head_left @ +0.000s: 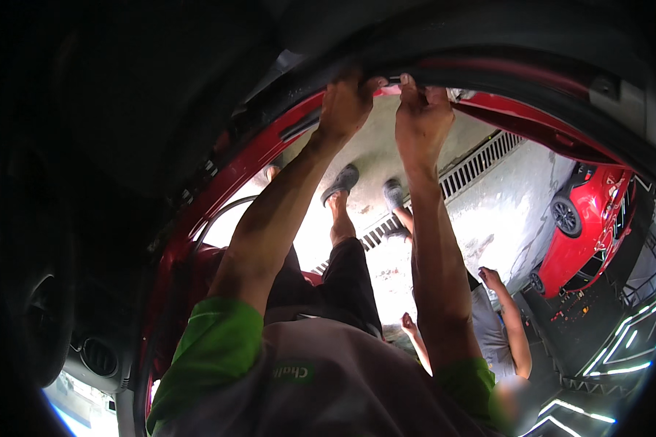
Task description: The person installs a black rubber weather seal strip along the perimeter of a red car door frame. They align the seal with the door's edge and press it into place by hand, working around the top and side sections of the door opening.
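Both my arms reach up to a black rubber door seal (474, 76) that curves along the edge of a red car's door opening (291, 131). My left hand (345, 105) is closed on the seal, its thumb pointing to the right. Just right of it, my right hand (421, 120) grips the same edge with its fingers curled and its thumb pressed up against it. A short bright spot shows on the strip in the narrow gap between the thumbs; what it is I cannot make out. The fingertips of the left hand are lost in shadow.
A dark steering wheel (51, 320) and a round air vent (98, 355) are at the left. A floor grate (481, 164) crosses the pale floor outside. Another person in grey (492, 328) stands at the lower right, near a second red car (587, 233).
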Demonstrator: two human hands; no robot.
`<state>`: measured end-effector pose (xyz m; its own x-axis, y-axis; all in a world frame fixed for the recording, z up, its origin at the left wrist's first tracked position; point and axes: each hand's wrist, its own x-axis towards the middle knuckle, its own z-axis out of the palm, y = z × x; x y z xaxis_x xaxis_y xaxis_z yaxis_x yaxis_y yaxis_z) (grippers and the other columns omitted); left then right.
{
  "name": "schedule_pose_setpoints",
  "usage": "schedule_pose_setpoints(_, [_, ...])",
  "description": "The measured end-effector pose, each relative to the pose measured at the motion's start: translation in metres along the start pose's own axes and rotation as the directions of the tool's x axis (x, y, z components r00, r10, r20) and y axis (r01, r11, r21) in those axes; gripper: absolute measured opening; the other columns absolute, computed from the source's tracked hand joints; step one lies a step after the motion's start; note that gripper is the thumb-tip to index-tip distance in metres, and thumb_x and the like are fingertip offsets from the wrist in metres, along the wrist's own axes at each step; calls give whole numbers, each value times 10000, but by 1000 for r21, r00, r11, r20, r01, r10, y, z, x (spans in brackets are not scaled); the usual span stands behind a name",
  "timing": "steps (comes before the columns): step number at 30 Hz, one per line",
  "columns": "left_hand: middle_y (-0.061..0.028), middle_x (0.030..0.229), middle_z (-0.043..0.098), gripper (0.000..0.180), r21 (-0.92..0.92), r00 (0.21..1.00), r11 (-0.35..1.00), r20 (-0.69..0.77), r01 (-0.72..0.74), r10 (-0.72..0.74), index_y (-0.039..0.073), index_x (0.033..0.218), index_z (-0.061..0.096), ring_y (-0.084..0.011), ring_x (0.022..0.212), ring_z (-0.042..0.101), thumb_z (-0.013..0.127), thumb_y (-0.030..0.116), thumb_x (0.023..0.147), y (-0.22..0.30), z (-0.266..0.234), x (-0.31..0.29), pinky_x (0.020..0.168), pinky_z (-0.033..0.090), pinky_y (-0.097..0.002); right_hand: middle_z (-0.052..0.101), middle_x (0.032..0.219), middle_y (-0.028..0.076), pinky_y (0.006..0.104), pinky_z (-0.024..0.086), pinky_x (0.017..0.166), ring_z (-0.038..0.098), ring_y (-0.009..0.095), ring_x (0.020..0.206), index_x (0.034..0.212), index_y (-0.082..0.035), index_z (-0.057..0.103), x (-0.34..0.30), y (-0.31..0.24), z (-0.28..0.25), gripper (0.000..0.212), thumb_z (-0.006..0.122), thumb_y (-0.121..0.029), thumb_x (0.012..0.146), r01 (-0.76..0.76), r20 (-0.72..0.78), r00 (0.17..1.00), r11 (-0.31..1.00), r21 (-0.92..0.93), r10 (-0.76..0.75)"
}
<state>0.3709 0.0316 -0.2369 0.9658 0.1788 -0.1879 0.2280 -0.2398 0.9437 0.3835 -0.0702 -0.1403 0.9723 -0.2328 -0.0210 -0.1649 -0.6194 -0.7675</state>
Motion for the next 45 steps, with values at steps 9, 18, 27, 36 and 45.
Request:
schedule_pose_setpoints(9, [-239, 1047, 729, 327, 148, 992, 983, -74, 109, -99, 23, 1059, 699, -453, 1025, 686, 769, 300, 899, -34, 12, 5, 895, 531, -516, 773, 879, 184, 353, 568, 708, 780, 284, 810, 1086, 22, 708, -9, 48, 34, 178, 715, -96, 954, 31, 41, 999, 998, -62, -29])
schedule_pose_setpoints(18, [-132, 1193, 733, 393, -190, 987, 976, -97, 106, -126, 146, 1195, 699, -354, 1102, 698, 764, 375, 883, -120, 32, 0, 962, 522, -463, 773, 878, 181, 354, 558, 701, 769, 268, 769, 1041, 23, 716, -5, 59, 67, 169, 730, -122, 956, 15, 102, 995, 998, -53, -9])
schedule_pose_setpoints(27, [-222, 1232, 698, 490, 183, 947, 931, 1, 317, -322, 73, 1206, 647, -405, 1195, 637, 721, 464, 919, -130, -6, -14, 1038, 453, -517, 759, 780, 118, 355, 516, 621, 712, 228, 635, 947, 0, 745, -11, 81, 85, 154, 769, -152, 929, -76, 157, 983, 991, -110, 93])
schedule_pose_setpoints(36, [-246, 1364, 613, 635, 446, 959, 849, -117, 282, -257, 44, 1339, 547, -406, 1311, 567, 664, 536, 955, -156, 16, -18, 1104, 377, -546, 762, 805, 160, 342, 540, 644, 738, 201, 696, 939, 8, 758, -24, 125, 117, 203, 727, -191, 966, -208, 350, 897, 957, -204, 270])
schedule_pose_setpoints(45, [-139, 1268, 700, 348, 299, 972, 938, 101, 176, -214, 210, 1233, 701, -359, 1227, 626, 531, 446, 1042, -158, -8, -19, 1087, 408, -518, 773, 892, 212, 372, 552, 639, 771, 280, 776, 950, 43, 746, -31, 121, 133, 255, 707, -208, 967, -125, 245, 957, 984, -130, 154])
